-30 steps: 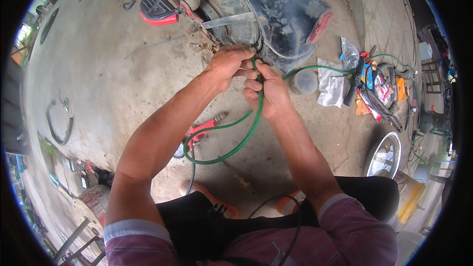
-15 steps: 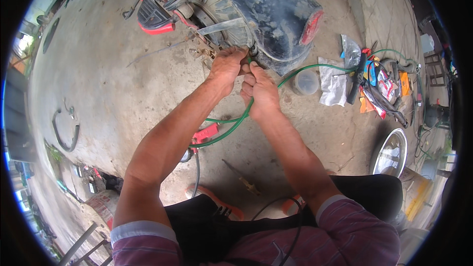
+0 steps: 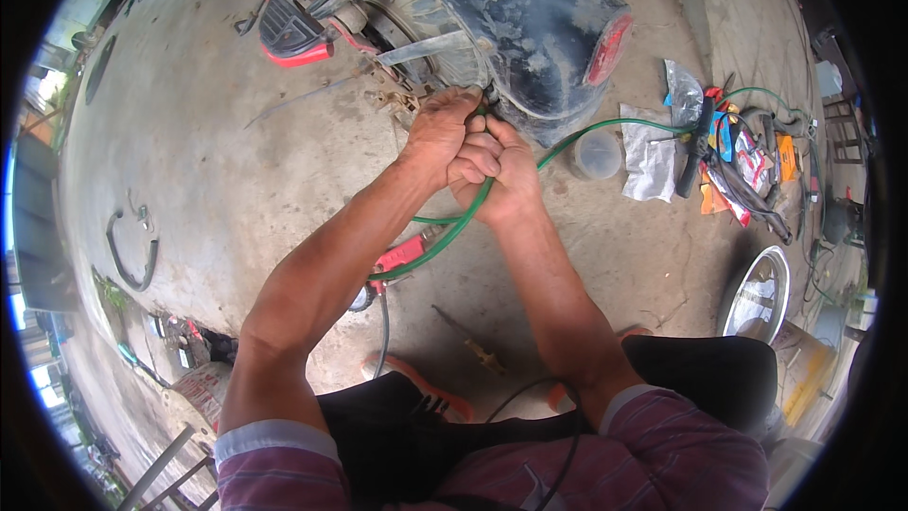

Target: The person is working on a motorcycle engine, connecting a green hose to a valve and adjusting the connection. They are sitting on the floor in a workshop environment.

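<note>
My left hand (image 3: 443,132) is closed, fingertips pinched together at the lower edge of a muddy tyre (image 3: 454,64). What it pinches is hidden, though a bit of green shows between the two hands. My right hand (image 3: 498,168) presses against it with curled fingers, closed around a green hose (image 3: 452,235). The hose comes out below my right palm and curves down to a red tyre inflator gun (image 3: 402,254), whose round gauge (image 3: 360,298) is partly behind my left forearm. Above the hands is a dusty black mudguard (image 3: 530,28) with a red tail light (image 3: 608,50).
A clear plastic tub (image 3: 598,154) stands right of the hands, near wrappers (image 3: 747,161) and a white sheet (image 3: 649,166). A screwdriver-like tool (image 3: 482,357) lies between my feet. A metal basin (image 3: 757,298) is at the right, a curved black tube piece (image 3: 132,274) at the left.
My right hand has moved up and left against the left hand, its fingers curling more. The left hand keeps its place at the tyre. The view has shifted slightly.
</note>
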A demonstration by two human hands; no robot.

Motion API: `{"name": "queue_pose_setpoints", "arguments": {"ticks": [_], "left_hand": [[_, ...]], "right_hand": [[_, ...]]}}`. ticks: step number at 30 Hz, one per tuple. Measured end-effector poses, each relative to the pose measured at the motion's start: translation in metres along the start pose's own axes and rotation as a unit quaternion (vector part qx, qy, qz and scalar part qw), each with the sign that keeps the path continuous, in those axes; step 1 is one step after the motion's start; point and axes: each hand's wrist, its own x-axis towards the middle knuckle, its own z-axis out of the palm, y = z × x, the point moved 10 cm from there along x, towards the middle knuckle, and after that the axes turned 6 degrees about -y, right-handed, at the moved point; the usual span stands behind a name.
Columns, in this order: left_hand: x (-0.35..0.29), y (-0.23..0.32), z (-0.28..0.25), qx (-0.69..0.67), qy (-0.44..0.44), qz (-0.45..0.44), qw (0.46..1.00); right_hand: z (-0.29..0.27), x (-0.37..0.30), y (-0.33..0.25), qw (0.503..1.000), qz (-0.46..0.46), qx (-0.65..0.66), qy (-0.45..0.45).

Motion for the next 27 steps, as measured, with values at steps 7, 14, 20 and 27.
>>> {"name": "queue_pose_setpoints", "arguments": {"ticks": [7, 14, 20, 27], "left_hand": [[0.005, -0.009, 0.000, -0.082, -0.026, 0.014, 0.996], [0.003, -0.007, 0.001, -0.040, -0.037, 0.002, 0.999], [-0.001, -0.009, 0.001, -0.055, -0.036, -0.026, 0.997], [-0.002, -0.007, 0.003, -0.047, -0.032, -0.021, 0.998]], "right_hand": [[-0.007, -0.012, -0.025, 0.944, -0.155, -0.257, 0.138], [-0.009, -0.005, -0.026, 0.948, -0.168, -0.245, 0.115], [-0.008, -0.006, -0.017, 0.970, -0.111, -0.188, 0.104], [-0.009, -0.008, -0.019, 0.970, -0.107, -0.200, 0.092]]}}
